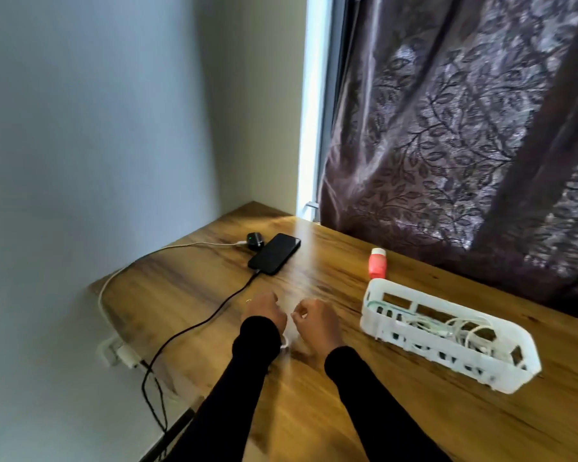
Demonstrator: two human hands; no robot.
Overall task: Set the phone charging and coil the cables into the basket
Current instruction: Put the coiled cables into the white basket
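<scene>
A black phone (274, 253) lies face up on the wooden table (347, 411) with a black cable (201, 323) plugged into its near end and running off the left edge. My left hand (264, 310) and my right hand (316, 320) hover close together over the table's middle, both with curled fingers. A thin white cable (285, 343) shows under my left wrist, and both hands seem to pinch it, though blur hides the detail. The white plastic basket (501, 371) to the right holds coiled white cables (457, 330).
A small black earbud case (255, 242) sits behind the phone with a white cable (181, 246) plugged in. A red and white bottle (377, 263) stands behind the basket. A white power strip (121, 353) hangs by the wall at left. Dark patterned curtain (464, 128) behind.
</scene>
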